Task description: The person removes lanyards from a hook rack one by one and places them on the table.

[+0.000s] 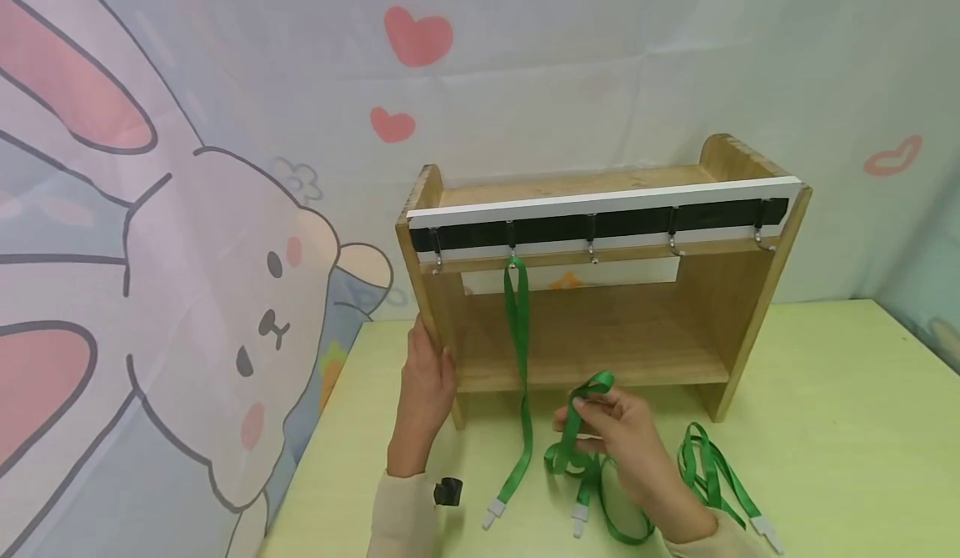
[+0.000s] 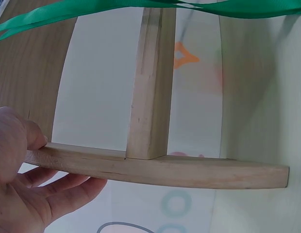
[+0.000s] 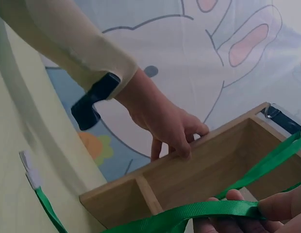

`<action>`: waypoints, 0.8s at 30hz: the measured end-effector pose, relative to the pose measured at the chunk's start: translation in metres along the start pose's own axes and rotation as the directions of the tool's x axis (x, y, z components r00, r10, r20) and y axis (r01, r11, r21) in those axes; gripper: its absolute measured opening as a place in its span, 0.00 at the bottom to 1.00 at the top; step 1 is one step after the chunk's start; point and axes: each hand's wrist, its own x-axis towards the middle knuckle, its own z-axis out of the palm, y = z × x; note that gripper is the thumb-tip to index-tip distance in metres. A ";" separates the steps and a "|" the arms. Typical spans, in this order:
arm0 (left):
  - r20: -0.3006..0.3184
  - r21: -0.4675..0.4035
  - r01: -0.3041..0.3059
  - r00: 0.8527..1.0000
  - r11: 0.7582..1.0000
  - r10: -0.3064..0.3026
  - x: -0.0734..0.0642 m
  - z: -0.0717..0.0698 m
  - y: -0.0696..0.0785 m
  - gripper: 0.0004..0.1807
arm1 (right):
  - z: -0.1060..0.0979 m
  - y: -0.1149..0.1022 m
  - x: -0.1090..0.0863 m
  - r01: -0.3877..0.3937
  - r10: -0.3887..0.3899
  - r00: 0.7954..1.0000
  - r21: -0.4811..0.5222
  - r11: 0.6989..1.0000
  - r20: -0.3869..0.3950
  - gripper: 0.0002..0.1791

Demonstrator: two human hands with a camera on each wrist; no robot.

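My left hand [image 1: 429, 373] grips the left side panel of a wooden shelf [image 1: 592, 337], thumb on the inner face and fingers outside, as the left wrist view shows. In my right hand [image 1: 626, 433] a green lanyard [image 1: 570, 424] is pinched between thumb and fingers, in front of the shelf's lower board. Its loop sticks up above the fingers, and its white clip [image 1: 580, 520] hangs near the table. Another green lanyard [image 1: 517, 316] hangs from the second hook from the left, its white clip [image 1: 492, 512] low in front of the shelf.
A black strip with several metal hooks [image 1: 592, 249] runs along the shelf's white front rail. More green lanyard [image 1: 705, 466] lies bunched on the pale yellow table [image 1: 840, 424] to the right of my right hand. Behind stands a wall cloth [image 1: 540, 66] printed with a rabbit and hearts.
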 end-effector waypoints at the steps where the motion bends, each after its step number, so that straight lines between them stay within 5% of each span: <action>1: -0.003 0.002 -0.001 1.000 1.000 0.001 0.000 0.000 0.000 0.33 | 0.001 0.001 0.000 -0.013 0.013 1.000 0.008 1.000 0.009 0.08; 16: 0.012 0.000 0.021 1.000 1.000 -0.021 0.000 0.001 -0.002 0.33 | 0.006 0.028 0.003 -0.155 0.154 0.986 0.017 0.988 0.067 0.10; 24: 0.020 0.000 0.027 0.999 1.000 -0.027 0.001 0.001 -0.003 0.33 | 0.002 0.044 0.007 -0.205 0.204 0.979 -0.040 0.978 -0.006 0.14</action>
